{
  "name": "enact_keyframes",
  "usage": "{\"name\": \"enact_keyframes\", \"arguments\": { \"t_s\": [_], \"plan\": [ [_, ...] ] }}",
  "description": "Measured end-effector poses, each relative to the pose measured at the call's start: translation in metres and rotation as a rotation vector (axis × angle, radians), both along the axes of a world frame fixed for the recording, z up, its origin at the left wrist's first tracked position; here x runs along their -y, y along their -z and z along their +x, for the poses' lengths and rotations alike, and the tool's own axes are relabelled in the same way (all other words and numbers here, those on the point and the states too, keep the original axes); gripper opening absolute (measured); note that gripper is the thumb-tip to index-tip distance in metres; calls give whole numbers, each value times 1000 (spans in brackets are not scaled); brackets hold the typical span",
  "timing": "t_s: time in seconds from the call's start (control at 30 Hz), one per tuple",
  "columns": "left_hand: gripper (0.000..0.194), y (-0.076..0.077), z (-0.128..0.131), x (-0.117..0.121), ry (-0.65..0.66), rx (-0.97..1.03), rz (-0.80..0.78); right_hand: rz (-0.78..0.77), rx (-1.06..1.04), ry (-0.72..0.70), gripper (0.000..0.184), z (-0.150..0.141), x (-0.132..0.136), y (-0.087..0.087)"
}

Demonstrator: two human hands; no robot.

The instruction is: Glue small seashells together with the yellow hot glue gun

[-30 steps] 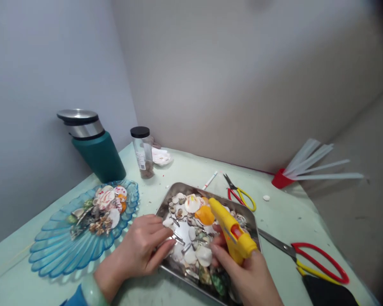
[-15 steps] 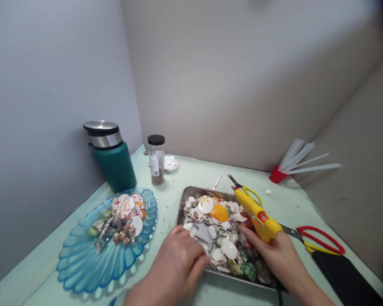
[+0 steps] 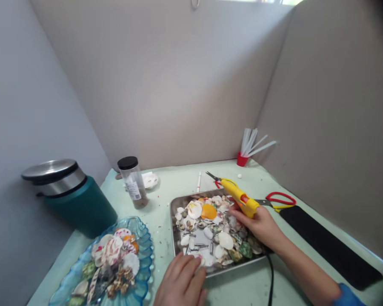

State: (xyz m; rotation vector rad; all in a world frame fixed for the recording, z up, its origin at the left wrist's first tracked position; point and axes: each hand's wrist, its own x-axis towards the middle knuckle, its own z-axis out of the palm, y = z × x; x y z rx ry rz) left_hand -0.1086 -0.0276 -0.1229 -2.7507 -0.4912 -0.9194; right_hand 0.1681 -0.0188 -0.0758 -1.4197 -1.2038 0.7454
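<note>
My right hand [image 3: 263, 226] is wrapped round a yellow glue gun [image 3: 239, 196], which is held over the right side of a metal tray [image 3: 223, 271]. A black cord [image 3: 271, 276] hangs down below that hand. My left hand [image 3: 182, 282] lies at the tray's front left edge, fingers stretched out onto small white shells; nothing shows clearly in it. The tray is heaped with shells, among them an orange shell [image 3: 208, 211], a white shell [image 3: 226, 240] and a green shell [image 3: 245, 250]. Its grey bottom shows in the middle left.
On the left are a blue scalloped plate [image 3: 145, 259] of shells and a teal bottle [image 3: 83, 208]. Behind stand a black-lidded jar [image 3: 133, 182], a marker [image 3: 199, 182] and a red cup [image 3: 242, 160] of glue sticks. Red-handled scissors [image 3: 281, 199] lie beside a black strip [image 3: 328, 246] at right.
The view has swung right, so the plate and bottle sit farther left. My left hand has drawn back toward the tray's front edge, its fingers straighter. The glue gun stays in my right hand.
</note>
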Motion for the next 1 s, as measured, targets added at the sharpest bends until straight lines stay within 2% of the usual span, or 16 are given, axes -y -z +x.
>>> {"name": "enact_keyframes", "arguments": {
  "t_s": [0.07,0.13,0.2,0.33,0.43,0.5,0.63,0.87,1.0],
  "plan": [
    [26,-10,1,5,-7,5,-47,28,-7,-46,26,-2,2,-2],
    [24,-24,3,14,-39,78,-185,57,-19,-121,29,-6,4,-4],
    [26,-41,10,25,-102,181,-419,83,-41,-209,33,-12,8,-7],
    [23,-71,46,34,-280,496,-1102,119,-99,-315,34,-20,20,-11],
    [33,-80,81,25,-240,870,-1459,144,-137,-329,35,-21,26,-12],
    [32,-79,98,17,-159,1024,-1597,154,-156,-322,35,-20,27,-11],
    [27,-73,110,8,-28,1102,-1677,145,-168,-299,34,-16,25,-5],
    [32,-62,103,4,-30,1100,-1662,123,-107,-274,22,-15,20,9],
    [28,-57,100,2,-32,1096,-1686,130,-78,-283,18,-17,21,10]
  ]
}}
